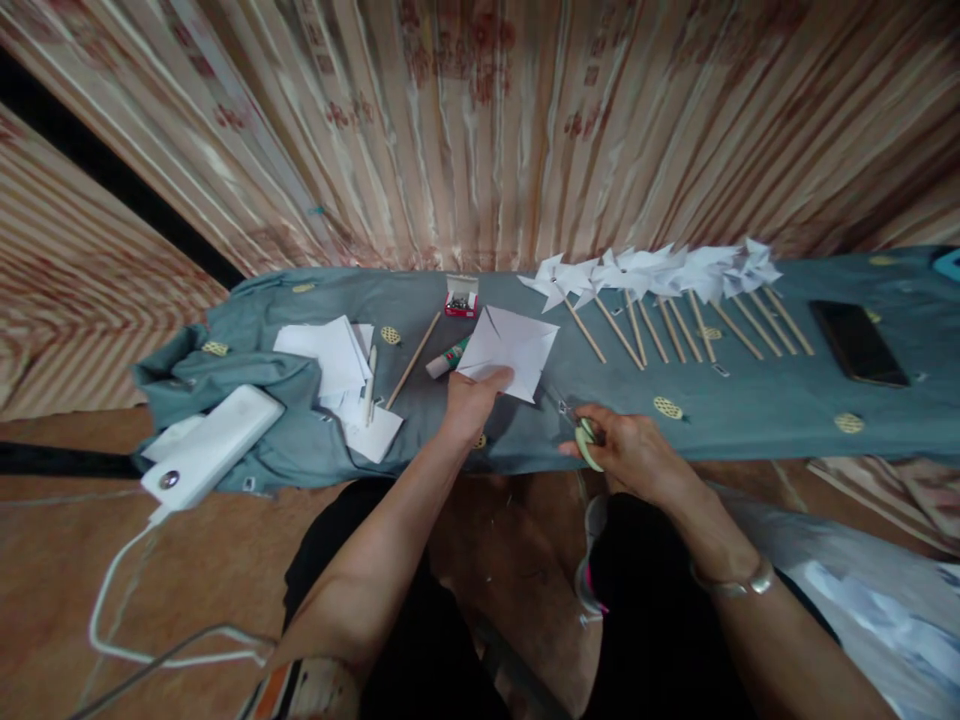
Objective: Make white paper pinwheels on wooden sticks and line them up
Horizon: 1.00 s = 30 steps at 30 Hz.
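My left hand (471, 402) pinches the near edge of a white paper square (511, 348) with diagonal creases, holding it over the grey-blue cloth (750, 405). My right hand (628, 450) is closed around the pale green handles of a pair of scissors (582, 432), whose blades point towards the paper. Just beyond the paper lie a glue stick (447, 358), a bare wooden stick (413, 359) and a small red box of pins (461, 297).
Several finished white paper pinwheels on wooden sticks (660, 290) lie in a row at the right. A black phone (858, 342) lies further right. Loose white paper sheets (337, 365) and a pen (370, 385) sit at the left, beside a white power bank (210, 445) with a cable.
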### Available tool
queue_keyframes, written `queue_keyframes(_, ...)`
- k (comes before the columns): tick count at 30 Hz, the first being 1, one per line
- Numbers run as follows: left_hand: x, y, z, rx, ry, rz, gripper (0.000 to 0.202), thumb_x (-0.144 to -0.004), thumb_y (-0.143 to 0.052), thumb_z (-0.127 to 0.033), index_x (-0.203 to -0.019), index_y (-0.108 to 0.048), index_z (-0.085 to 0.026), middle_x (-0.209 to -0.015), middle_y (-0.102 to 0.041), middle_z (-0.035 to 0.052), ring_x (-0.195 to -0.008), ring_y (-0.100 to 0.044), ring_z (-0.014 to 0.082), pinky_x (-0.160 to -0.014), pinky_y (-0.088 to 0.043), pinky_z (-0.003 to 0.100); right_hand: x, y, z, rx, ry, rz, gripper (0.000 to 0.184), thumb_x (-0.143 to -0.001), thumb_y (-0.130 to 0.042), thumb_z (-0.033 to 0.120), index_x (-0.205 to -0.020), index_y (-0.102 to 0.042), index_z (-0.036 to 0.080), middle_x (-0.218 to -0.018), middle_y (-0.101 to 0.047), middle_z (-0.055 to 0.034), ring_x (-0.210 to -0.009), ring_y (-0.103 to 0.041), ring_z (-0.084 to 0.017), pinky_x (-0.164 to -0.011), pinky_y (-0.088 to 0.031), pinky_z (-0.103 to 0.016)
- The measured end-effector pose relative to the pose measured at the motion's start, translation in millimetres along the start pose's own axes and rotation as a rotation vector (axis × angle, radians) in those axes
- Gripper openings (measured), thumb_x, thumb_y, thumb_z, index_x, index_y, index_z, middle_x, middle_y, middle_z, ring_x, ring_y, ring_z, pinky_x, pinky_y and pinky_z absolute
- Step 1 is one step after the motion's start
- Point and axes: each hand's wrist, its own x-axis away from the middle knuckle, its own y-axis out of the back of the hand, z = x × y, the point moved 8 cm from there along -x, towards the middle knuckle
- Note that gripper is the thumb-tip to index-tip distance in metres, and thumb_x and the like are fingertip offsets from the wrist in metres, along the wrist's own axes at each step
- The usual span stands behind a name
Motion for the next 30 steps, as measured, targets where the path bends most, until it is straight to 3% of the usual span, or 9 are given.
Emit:
queue_keyframes(6,-2,-4.6,11,-0.286,-0.009,0.025,0.015,-0.06,-0.072,-0.024,-0.069,-0.067,-0.013,-0.075,-0.072,0.0072,-0.07,-0.066,0.0212,-0.066,-0.052,0.031,-3,18,-21,0.382,-0.168,-0.057,0.035,-0.084,-0.062,0.038,-0.108,-0.064,0.011,-0.081,-0.074,-0.0153,-0.08,-0.072,-0.032,-0.064,-0.047,-0.033)
queue_keyframes(14,2,-18.9,16,-0.492,-0.068,0.199,0.008,-0.06,-0.07,-0.011,-0.066,-0.067,-0.015,-0.069,-0.07,0.003,-0.069,-0.066,0.0198,-0.07,-0.051,0.031,-10,28,-25,0.473,-0.232,-0.06,0.029,-0.084,-0.061,0.037,-0.098,-0.064,0.011,-0.083,-0.073,-0.0185,-0.084,-0.071,-0.033,-0.07,-0.048,-0.036)
queue_keyframes(22,12,-14.0,7,-0.435,-0.106,0.263,0.045,-0.063,-0.066,-0.004,-0.106,-0.061,-0.015,-0.079,-0.07,0.0002,-0.07,-0.065,0.0139,-0.073,-0.051,0.026,-27,29,-28,0.413,-0.254,-0.012,0.032,-0.082,-0.063,0.04,-0.098,-0.065,0.012,-0.089,-0.073,-0.0202,-0.089,-0.07,-0.033,-0.071,-0.047,-0.036)
queue_keyframes(25,13,-4.5,1,-0.482,-0.113,0.22,0.056,-0.064,-0.069,-0.007,-0.119,-0.056,-0.015,-0.077,-0.067,-0.0011,-0.068,-0.062,0.0129,-0.069,-0.05,0.025,-34,27,-25,0.39,-0.258,0.015,0.03,-0.083,-0.061,0.038,-0.095,-0.066,0.011,-0.091,-0.073,-0.0213,-0.091,-0.07,-0.033,-0.072,-0.048,-0.036)
queue_keyframes(30,17,11.6,-28,-0.729,-0.278,0.083,0.052,-0.071,-0.064,-0.011,-0.122,-0.056,-0.012,-0.082,-0.063,0.0007,-0.064,-0.055,0.0116,-0.066,-0.048,0.025,-41,28,-19,0.375,-0.254,-0.032,0.025,-0.085,-0.056,0.03,-0.094,-0.067,0.01,-0.087,-0.073,-0.0223,-0.086,-0.07,-0.033,-0.072,-0.049,-0.037)
